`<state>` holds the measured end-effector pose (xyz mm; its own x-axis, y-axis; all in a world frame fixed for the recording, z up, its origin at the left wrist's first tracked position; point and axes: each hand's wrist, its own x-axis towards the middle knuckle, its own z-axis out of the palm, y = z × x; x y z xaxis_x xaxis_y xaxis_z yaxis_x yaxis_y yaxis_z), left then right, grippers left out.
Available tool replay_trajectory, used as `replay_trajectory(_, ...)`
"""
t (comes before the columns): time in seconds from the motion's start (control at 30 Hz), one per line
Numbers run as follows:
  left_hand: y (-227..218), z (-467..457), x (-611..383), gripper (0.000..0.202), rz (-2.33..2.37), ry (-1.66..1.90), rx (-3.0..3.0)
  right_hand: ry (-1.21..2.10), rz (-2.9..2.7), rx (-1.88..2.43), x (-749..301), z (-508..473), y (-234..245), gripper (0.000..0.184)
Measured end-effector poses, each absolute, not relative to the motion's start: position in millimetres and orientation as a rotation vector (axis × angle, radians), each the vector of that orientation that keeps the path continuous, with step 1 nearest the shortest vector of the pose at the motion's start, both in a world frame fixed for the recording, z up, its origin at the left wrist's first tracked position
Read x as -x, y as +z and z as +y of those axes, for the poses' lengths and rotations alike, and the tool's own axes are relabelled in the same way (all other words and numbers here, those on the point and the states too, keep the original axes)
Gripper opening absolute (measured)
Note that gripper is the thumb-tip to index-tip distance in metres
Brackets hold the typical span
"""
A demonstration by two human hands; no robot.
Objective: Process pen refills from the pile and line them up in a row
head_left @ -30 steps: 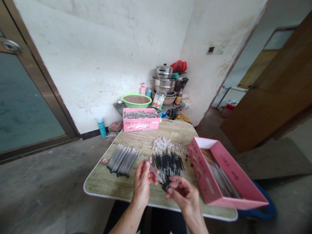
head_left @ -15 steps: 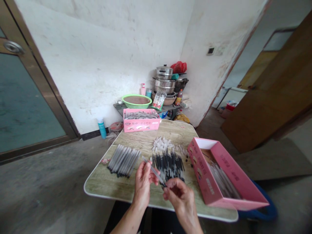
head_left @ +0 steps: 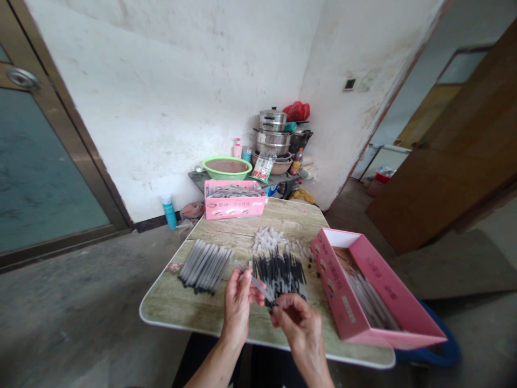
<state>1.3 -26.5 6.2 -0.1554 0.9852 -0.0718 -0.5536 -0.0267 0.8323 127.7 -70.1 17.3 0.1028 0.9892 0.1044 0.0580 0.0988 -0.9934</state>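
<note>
My left hand (head_left: 237, 304) pinches a clear pen barrel (head_left: 253, 281) that slants up to the left above the table (head_left: 177, 304). My right hand (head_left: 299, 326) is closed at the barrel's lower end, fingertips pressed on a small dark piece I cannot make out. Just beyond my hands lies a heap of black refills (head_left: 279, 269) with pale loose caps (head_left: 269, 237) behind it. A row of finished pens (head_left: 204, 265) lies to the left.
An open pink box (head_left: 375, 293) with pens inside sits at the right table edge. Another pink box (head_left: 234, 199) stands at the far edge. Behind are a green basin (head_left: 226, 167), stacked steel pots (head_left: 272, 134), a glass door left and a wooden door right.
My right hand has moved slightly left and closed in on the lower end of the barrel. My left hand has kept its hold nearly still.
</note>
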Motion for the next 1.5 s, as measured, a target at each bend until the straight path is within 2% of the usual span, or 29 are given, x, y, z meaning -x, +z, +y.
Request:
replay_trajectory(0.73, 7.1, -28.2, -4.6, 0.034, 0.920, 1.517, -0.649, 1.025, -1.185, 1.217, -126.7, -71.5, 19.1, 0.012)
replay_trajectory(1.27, 8.2, -30.2, -7.0, 0.032, 0.901, 1.499, -0.711, 1.051, -1.086, 1.167, -127.1, -71.5, 15.4, 0.020)
replay_trajectory(1.5, 11.0, -32.8, -8.2, 0.032, 0.885, 1.506, -0.724, 1.235, -0.970, 1.062, -124.1, -70.8, 14.2, 0.027)
